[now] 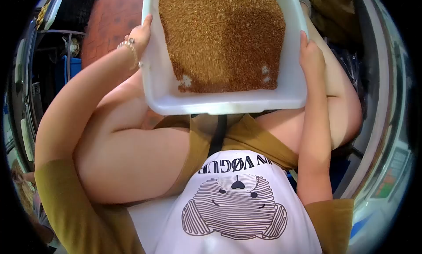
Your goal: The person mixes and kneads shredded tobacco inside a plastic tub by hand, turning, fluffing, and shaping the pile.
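A white plastic tray (224, 105) is held out over my knees, its far edge cut off by the top of the view. Loose brown grain-like bits (220, 39), perhaps husks or seeds, cover most of its floor, paler on the left and darker on the right. My left hand (141, 34), with a beaded bracelet at the wrist, grips the tray's left rim, thumb up along the side. On the right rim, my right hand (312, 56) is closed with the thumb against the edge. Fingers under the rim are hidden on both sides.
Red tiled floor (110, 21) shows beyond my left arm. A blue container (72, 67) and a metal frame stand at the left. Dark plastic bags (349, 67) lie past my right knee, and a grey upright edge (382, 78) runs down the right side.
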{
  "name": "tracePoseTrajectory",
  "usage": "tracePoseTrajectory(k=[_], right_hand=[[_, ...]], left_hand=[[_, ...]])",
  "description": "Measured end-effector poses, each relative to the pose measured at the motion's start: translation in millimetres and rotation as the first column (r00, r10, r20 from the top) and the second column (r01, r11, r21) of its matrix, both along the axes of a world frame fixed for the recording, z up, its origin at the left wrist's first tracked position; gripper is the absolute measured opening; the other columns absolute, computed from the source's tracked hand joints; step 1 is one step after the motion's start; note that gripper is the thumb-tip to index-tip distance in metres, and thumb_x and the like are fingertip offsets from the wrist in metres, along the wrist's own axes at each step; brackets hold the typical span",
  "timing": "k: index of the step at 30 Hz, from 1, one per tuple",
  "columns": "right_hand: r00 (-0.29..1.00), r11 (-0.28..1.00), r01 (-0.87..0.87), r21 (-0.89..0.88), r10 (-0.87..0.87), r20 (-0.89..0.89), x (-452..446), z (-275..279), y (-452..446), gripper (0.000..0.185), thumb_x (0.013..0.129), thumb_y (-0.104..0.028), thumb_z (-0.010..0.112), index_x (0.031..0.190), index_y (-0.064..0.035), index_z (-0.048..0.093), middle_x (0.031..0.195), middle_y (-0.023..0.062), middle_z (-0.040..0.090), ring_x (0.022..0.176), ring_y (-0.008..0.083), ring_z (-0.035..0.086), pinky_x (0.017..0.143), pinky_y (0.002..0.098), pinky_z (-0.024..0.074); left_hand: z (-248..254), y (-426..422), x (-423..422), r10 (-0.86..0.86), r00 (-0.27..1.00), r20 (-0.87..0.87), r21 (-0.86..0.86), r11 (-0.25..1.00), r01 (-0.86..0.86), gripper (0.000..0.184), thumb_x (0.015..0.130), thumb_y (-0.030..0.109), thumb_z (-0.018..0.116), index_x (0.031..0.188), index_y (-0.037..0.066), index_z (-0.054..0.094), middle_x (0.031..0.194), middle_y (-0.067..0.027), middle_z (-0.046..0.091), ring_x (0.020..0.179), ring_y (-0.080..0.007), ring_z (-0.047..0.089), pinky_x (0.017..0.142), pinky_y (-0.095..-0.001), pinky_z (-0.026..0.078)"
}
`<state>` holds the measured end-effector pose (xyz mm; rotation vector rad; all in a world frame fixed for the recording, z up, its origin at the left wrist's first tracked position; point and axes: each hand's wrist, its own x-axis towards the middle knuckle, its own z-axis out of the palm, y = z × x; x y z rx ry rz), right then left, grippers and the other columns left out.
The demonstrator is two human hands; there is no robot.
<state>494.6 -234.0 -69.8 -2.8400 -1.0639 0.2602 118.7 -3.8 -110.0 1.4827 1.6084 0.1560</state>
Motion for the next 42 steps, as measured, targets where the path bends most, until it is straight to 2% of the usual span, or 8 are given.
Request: tracePoseTrajectory(k=[15, 19, 22, 25, 32, 35, 38, 42], right_hand=[[0.996, 0.998, -0.061, -0.016, 0.062, 0.059, 8, 3, 13, 0.076, 0.086, -0.062, 0.025, 0.088, 0.0038, 0.063, 0.090, 0.0282, 0.059, 0.088, 0.0413, 0.057, 0.077, 0.0462, 0.0443], [0.978, 0.974, -0.170, -0.152, 0.186, 0.097, 10, 17, 17, 0.073, 0.086, -0.060, 0.025, 0.090, 0.0031, 0.063, 0.091, 0.0272, 0.060, 0.088, 0.0396, 0.058, 0.077, 0.0462, 0.0449], [0.971, 0.929, -0.232, -0.288, 0.237, -0.017, 19, 28, 28, 0.068, 0.088, -0.056, 0.026, 0.094, 0.0014, 0.062, 0.093, 0.0260, 0.060, 0.087, 0.0388, 0.059, 0.076, 0.0463, 0.0452], [0.953, 0.830, -0.214, -0.516, 0.293, 0.077, 0, 59, 46, 0.054, 0.090, -0.045, 0.034, 0.093, 0.0002, 0.062, 0.090, 0.0246, 0.060, 0.084, 0.0387, 0.059, 0.074, 0.0456, 0.0458], [0.893, 0.812, -0.440, -0.383, 0.440, -0.092, -52, 65, 87, 0.031, 0.083, -0.030, 0.047, 0.084, -0.0029, 0.063, 0.090, 0.0175, 0.062, 0.083, 0.0358, 0.060, 0.075, 0.0436, 0.0470], [0.838, 0.559, -0.524, -0.643, 0.476, -0.269, -49, 10, 86, 0.031, 0.081, -0.025, 0.044, 0.080, 0.0002, 0.063, 0.083, 0.0205, 0.061, 0.078, 0.0365, 0.058, 0.070, 0.0416, 0.0468], [0.804, 0.331, -0.570, -0.752, 0.410, -0.430, -39, -43, 83, 0.028, 0.078, -0.019, 0.044, 0.088, -0.0024, 0.065, 0.089, 0.0195, 0.063, 0.082, 0.0334, 0.061, 0.074, 0.0398, 0.0485], [0.838, 0.326, -0.494, -0.806, -0.068, -0.541, -34, -92, 68, 0.031, 0.077, -0.015, 0.041, 0.089, -0.0024, 0.067, 0.092, 0.0189, 0.064, 0.082, 0.0296, 0.063, 0.075, 0.0402, 0.0503]], left_hand=[[48, -37, 3, -0.049, 0.992, -0.116, -0.288, 0.958, 0.014, 0.058, 0.089, 0.054, 0.031, 0.101, 0.003, 0.056, 0.071, -0.0073, 0.058, 0.056, -0.0167, 0.056, 0.053, -0.0341, 0.049], [71, -17, -4, -0.424, 0.882, -0.206, -0.384, 0.864, 0.326, 0.056, 0.091, 0.051, 0.030, 0.090, 0.003, 0.060, 0.066, -0.0082, 0.062, 0.050, -0.0169, 0.059, 0.058, -0.0319, 0.049], [110, -3, 18, -0.783, 0.276, -0.557, -0.450, 0.564, 0.692, 0.055, 0.091, 0.048, 0.033, 0.082, 0.003, 0.063, 0.066, -0.0090, 0.063, 0.057, -0.0204, 0.062, 0.060, -0.0347, 0.050], [120, 7, 41, -0.609, -0.171, -0.774, -0.408, 0.273, 0.871, 0.050, 0.090, 0.043, 0.038, 0.075, 0.004, 0.065, 0.067, -0.0115, 0.063, 0.065, -0.0240, 0.063, 0.063, -0.0366, 0.050], [74, -46, 69, -0.997, 0.064, -0.040, -0.434, 0.075, 0.898, 0.028, 0.080, 0.026, 0.050, 0.078, 0.003, 0.066, 0.074, -0.0178, 0.062, 0.069, -0.0337, 0.061, 0.063, -0.0423, 0.050], [-56, -69, 49, -0.853, -0.518, -0.062, -0.378, -0.460, 0.803, 0.022, 0.078, 0.025, 0.055, 0.084, 0.009, 0.068, 0.082, -0.0118, 0.065, 0.076, -0.0264, 0.063, 0.063, -0.0383, 0.050], [-36, -89, 75, -0.929, -0.259, -0.265, -0.604, -0.049, 0.795, 0.023, 0.073, 0.024, 0.061, 0.092, 0.013, 0.068, 0.094, -0.0057, 0.065, 0.089, -0.0209, 0.062, 0.064, -0.0354, 0.049], [-32, -98, 82, -0.935, -0.212, -0.283, -0.665, 0.032, 0.746, 0.027, 0.071, 0.022, 0.063, 0.097, 0.015, 0.068, 0.097, -0.0068, 0.065, 0.094, -0.0234, 0.060, 0.065, -0.0405, 0.050]])
